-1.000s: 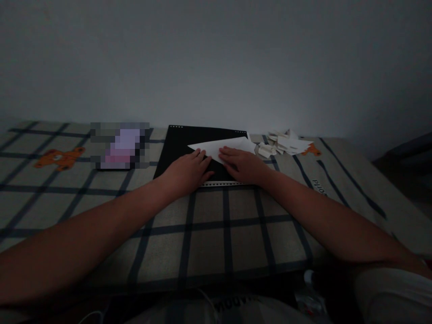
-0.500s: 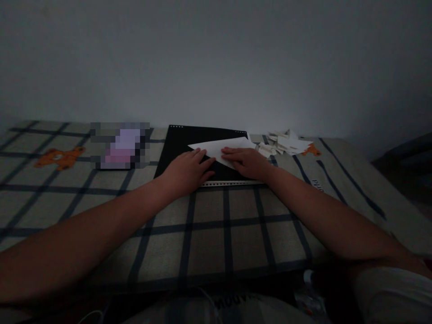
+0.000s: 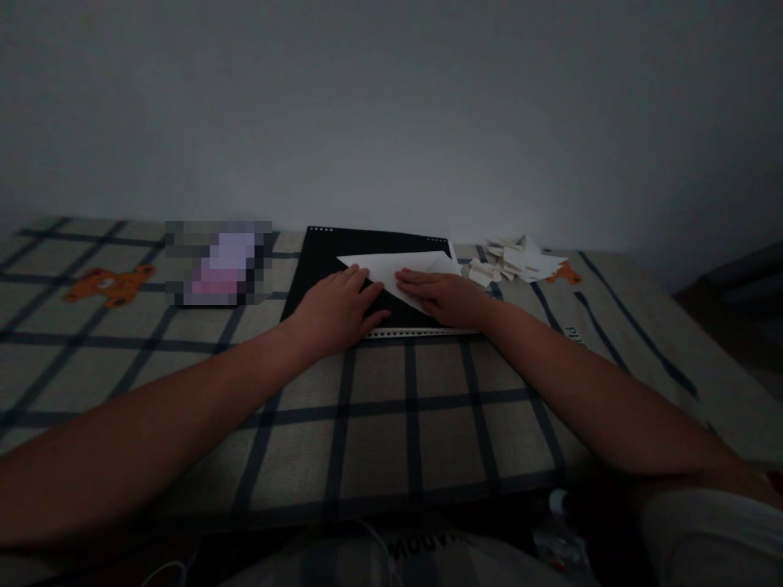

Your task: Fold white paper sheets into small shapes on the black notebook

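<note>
A folded sheet of white paper (image 3: 407,265), roughly triangular, lies on a black-covered notebook (image 3: 330,244) with punched holes along its edges. My left hand (image 3: 333,310) rests with fingers spread at the paper's left corner, its thumb over the black cover. Flat on the paper's right part lies my right hand (image 3: 449,297), fingers stretched out to the left and pressing the sheet. Part of the paper's lower edge is hidden under my fingers.
Folded white paper pieces (image 3: 519,259) lie heaped to the right of the notebook. A phone (image 3: 223,269), pixelated, stands at the left on the checked tablecloth (image 3: 379,391). Behind the table rises a grey wall (image 3: 391,114). A clear plastic bottle (image 3: 559,530) is below the front edge.
The folded paper has turned slightly and shifted a little to the left. My right hand has slid slightly left along it, while my left hand has barely moved.
</note>
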Demonstrator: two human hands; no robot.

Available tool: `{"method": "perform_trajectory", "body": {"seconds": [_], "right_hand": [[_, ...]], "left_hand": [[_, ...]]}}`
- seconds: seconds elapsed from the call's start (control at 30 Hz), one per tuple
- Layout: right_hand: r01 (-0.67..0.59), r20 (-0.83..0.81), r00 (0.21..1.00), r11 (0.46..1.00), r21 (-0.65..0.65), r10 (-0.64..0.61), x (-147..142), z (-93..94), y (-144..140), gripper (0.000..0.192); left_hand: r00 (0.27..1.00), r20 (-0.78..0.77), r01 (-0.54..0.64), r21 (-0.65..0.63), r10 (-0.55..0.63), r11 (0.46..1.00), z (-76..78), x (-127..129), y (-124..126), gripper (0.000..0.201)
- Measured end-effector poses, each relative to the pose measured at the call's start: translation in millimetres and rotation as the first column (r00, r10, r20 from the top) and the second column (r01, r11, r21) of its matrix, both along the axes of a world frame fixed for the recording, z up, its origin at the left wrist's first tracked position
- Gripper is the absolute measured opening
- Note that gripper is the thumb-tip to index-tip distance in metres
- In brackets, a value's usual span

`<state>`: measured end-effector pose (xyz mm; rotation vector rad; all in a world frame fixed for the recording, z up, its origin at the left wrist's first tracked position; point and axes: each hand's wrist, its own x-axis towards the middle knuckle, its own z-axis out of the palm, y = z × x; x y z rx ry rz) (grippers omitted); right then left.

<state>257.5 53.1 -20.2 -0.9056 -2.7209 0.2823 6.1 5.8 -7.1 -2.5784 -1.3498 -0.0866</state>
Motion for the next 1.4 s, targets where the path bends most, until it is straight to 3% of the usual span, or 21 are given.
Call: {"method": "perform_trajectory", "body": {"seconds": [0.43, 0.67, 1.4], "right_hand": [[-0.001, -0.055, 0.998, 1.0, 0.011, 0.002, -0.1, -8.9, 3.4, 0.054], [-0.021, -0.063, 0.998, 0.993, 0.113, 0.029, -0.1, -13.7, 3.8, 0.048], [-0.016, -0.028, 0.999, 0.99, 0.141, 0.021, -0.7, -10.5, 1.7, 0.045]], "left_hand": [[0.999, -0.016, 0.034, 0.016, -0.034, 0.999, -3.2, 0.3, 1.5, 0.051], [0.999, -0.019, 0.038, -0.01, -0.038, 0.999, -2.9, 1.1, 2.5, 0.051], [1.0, -0.024, 0.004, -0.002, -0.004, 1.0, -3.1, 1.8, 0.1, 0.05]]}}
